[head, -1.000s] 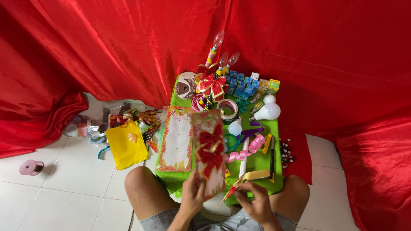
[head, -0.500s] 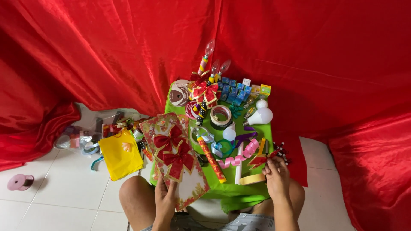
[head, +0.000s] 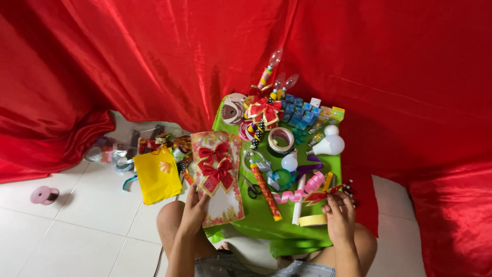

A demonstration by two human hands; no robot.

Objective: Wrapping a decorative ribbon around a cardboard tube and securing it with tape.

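My left hand (head: 193,208) holds the lower edge of a flat floral card (head: 218,177) with two red bows (head: 216,166) on it, at the left side of a small green table (head: 307,225). At the table's right front, my right hand (head: 338,215) pinches a small red and yellow ribbon bow (head: 319,195). Beside that hand lie a roll of pale tape (head: 312,220), a white stick (head: 299,201) and pink curled ribbon (head: 297,192). My knees show under the table.
The table carries scissors (head: 252,189), a patterned tube (head: 265,190), tape rolls (head: 281,139), white bulbs (head: 327,146), blue boxes (head: 300,110) and a big red bow (head: 264,109). A yellow bag (head: 156,176) and clutter lie on the floor at left. Red cloth (head: 154,56) hangs behind.
My left hand has carried the bowed card leftward off the table middle and turned it face up. My right hand has shifted right, from the yellow strip to the small ribbon bow.
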